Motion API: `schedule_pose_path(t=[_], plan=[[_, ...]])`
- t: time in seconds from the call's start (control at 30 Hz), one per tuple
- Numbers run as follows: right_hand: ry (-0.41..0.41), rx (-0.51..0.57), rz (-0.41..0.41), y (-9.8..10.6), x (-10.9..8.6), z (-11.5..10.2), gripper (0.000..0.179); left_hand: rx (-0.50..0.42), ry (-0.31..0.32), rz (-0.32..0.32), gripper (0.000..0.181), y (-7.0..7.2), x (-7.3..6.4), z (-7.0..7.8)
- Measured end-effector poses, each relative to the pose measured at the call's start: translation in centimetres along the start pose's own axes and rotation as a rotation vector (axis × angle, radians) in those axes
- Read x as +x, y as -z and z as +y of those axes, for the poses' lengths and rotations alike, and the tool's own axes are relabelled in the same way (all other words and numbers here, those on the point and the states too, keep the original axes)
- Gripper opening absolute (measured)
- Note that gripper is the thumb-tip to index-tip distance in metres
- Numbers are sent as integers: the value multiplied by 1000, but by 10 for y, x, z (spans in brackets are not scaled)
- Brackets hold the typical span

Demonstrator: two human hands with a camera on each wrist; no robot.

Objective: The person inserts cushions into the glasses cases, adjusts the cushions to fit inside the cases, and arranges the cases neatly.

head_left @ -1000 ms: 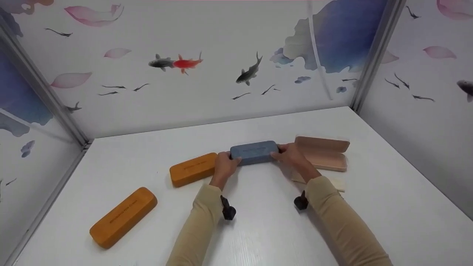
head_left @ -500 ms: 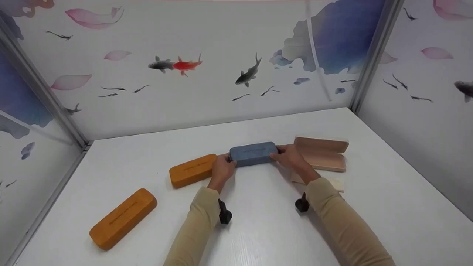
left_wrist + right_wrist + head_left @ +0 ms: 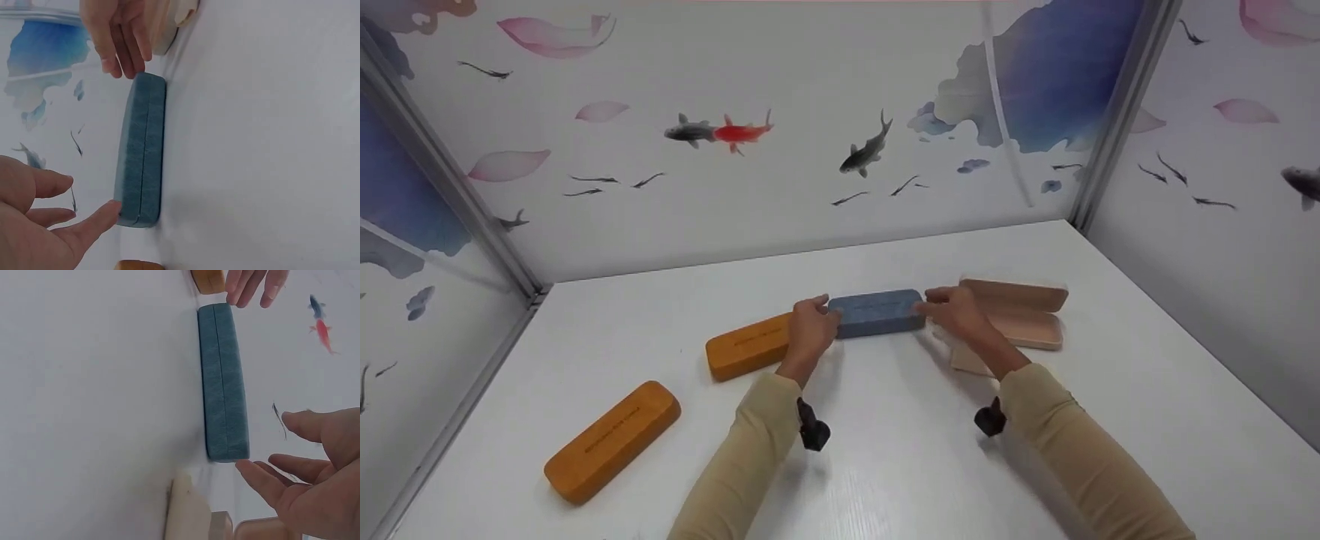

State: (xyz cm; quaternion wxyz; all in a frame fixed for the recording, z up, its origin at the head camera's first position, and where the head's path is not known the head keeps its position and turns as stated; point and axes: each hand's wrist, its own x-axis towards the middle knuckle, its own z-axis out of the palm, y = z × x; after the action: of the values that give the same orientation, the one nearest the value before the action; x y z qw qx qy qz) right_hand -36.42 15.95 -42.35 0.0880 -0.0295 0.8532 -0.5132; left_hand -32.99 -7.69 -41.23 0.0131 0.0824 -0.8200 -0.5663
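A closed blue glasses case lies flat on the white table, with small print on its lid. My left hand is at its left end; in the left wrist view a fingertip is at or near the case's corner and the other fingers stand apart from it. At the right end is my right hand, thumb and fingers spread; the right wrist view has one fingertip close to the corner, and contact is hard to tell. Left of the blue case, an orange glasses case is partly hidden behind my left hand.
A second orange glasses case lies slanted at the table's left front. On the right stands an opened pink-lined case, with a cream cloth in front, partly under my right forearm. Printed walls enclose the table's back and sides.
Both hands have loosened from the ends of the blue case, and their fingers have spread. My right forearm has shifted slightly right. The blue case stays in about the same place.
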Motion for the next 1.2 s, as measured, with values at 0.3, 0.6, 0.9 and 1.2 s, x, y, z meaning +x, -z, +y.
schedule_pose_path(t=[0.3, 0.6, 0.9, 1.2], plan=[[0, 70, -4, 21, -19, -6, 54, -103, 10, -99, 47, 0, -20, 21], [3, 44, 39, 52, -38, -2, 54, -131, -8, -197, 49, -11, -23, 31], [4, 25, 115, 84, -48, 4, 58, -261, -19, -273, 42, -33, -26, 49], [5, -4, 166, 110, -54, 13, 55, -279, -72, -257, 40, -59, -24, 72]])
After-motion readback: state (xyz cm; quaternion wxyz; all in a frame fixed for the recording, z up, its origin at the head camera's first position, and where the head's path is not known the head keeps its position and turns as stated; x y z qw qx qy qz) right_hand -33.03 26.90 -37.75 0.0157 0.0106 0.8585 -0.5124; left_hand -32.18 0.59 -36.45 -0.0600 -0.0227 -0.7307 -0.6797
